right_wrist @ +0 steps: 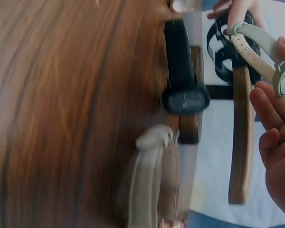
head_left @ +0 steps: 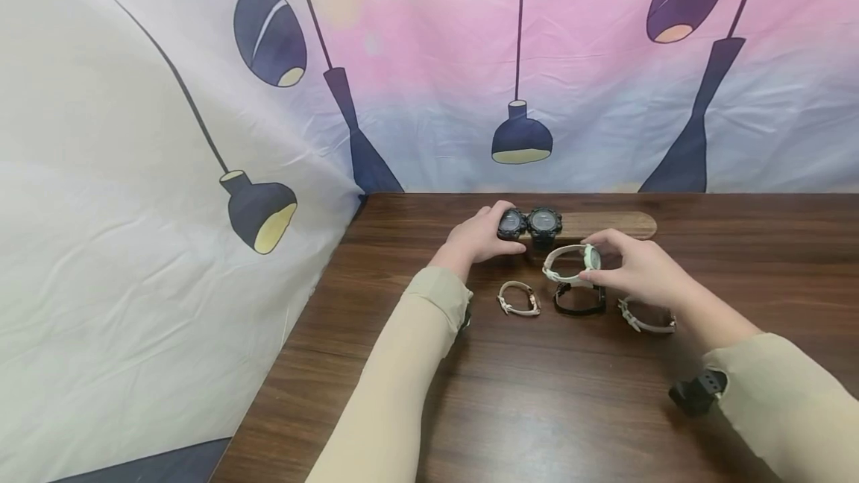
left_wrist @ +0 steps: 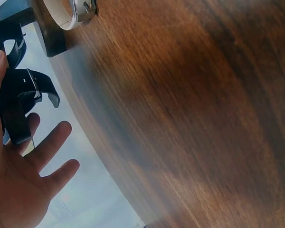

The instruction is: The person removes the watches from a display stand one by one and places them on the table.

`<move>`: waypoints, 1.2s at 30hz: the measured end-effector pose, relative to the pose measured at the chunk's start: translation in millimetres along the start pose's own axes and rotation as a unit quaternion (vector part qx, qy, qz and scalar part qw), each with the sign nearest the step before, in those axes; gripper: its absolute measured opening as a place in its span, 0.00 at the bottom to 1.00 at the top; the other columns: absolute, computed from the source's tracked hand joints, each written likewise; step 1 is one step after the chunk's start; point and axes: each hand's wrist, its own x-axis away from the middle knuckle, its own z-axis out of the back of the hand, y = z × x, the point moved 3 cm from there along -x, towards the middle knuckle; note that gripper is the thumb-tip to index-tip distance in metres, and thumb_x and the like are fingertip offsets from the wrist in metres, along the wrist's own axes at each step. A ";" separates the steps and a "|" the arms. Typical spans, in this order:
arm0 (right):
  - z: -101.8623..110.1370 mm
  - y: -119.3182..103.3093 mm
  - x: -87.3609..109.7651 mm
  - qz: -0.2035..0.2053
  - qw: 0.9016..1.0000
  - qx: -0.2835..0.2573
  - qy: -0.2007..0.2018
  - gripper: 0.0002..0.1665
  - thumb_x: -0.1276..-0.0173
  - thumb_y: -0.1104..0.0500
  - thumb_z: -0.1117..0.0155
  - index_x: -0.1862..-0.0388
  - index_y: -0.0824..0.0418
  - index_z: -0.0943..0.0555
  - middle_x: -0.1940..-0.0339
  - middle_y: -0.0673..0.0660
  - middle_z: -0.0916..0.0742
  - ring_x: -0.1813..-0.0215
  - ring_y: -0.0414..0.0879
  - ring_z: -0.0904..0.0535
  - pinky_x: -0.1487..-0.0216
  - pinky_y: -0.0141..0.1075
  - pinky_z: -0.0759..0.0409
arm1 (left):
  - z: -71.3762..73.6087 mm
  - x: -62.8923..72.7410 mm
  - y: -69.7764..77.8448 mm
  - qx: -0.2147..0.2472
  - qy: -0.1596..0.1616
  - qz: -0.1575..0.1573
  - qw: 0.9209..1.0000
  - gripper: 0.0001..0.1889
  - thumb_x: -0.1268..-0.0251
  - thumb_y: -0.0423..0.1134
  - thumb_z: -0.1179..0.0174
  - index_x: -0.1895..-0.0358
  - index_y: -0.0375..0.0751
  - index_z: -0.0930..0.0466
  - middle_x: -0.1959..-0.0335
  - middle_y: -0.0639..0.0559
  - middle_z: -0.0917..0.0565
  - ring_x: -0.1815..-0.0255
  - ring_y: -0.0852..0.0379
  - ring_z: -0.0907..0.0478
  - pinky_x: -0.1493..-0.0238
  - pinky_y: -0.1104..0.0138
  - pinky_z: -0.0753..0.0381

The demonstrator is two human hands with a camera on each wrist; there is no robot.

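On the left end of a raised wooden display bar sit two black watches, the outer black watch and the inner black watch. My left hand has its thumb and fingers around the outer one; in the left wrist view its other fingers spread beside the bar's end. My right hand pinches a pale green watch by its case. That watch's buckled strap forms a loop in the air, in front of the bar.
Below the held watch a black watch stands on the brown wooden table. A beige-strapped watch is to its left, another pale watch to its right, partly under my right forearm. A patterned cloth hangs behind the table.
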 end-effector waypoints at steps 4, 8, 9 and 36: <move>-12.1 -6.8 -5.5 0.004 1.000 -0.014 -0.005 0.37 0.46 0.34 0.34 0.44 0.54 0.27 0.51 0.57 0.17 0.50 0.54 0.21 0.53 0.50 0.27 | 0.8 -0.1 0.6 -0.002 0.002 0.001 1.000 0.41 0.48 0.64 0.38 0.32 0.61 0.46 0.41 0.50 0.31 0.46 0.52 0.27 0.50 0.56 0.27; -23.5 -13.1 -10.7 0.012 0.999 -0.031 -0.011 0.35 0.46 0.35 0.33 0.46 0.53 0.27 0.54 0.53 0.16 0.53 0.50 0.20 0.54 0.47 0.26 | 1.4 1.0 1.4 -0.001 -0.002 0.005 1.000 0.41 0.48 0.64 0.38 0.31 0.61 0.46 0.41 0.50 0.31 0.46 0.52 0.27 0.50 0.56 0.27; -25.8 -14.5 -11.7 0.015 0.999 -0.035 -0.012 0.35 0.47 0.35 0.32 0.46 0.53 0.27 0.54 0.53 0.16 0.53 0.49 0.20 0.54 0.47 0.26 | 1.3 1.2 1.7 -0.001 -0.005 0.006 1.000 0.42 0.48 0.64 0.38 0.31 0.61 0.46 0.41 0.50 0.32 0.46 0.52 0.27 0.50 0.56 0.27; -69.3 -34.3 -32.5 0.075 0.994 -0.078 0.013 0.28 0.46 0.51 0.26 0.49 0.61 0.21 0.56 0.55 0.22 0.57 0.48 0.26 0.57 0.42 0.28 | 1.5 -2.3 -3.1 -0.004 -0.005 0.002 1.000 0.40 0.49 0.65 0.37 0.34 0.63 0.45 0.49 0.53 0.29 0.54 0.54 0.26 0.56 0.58 0.26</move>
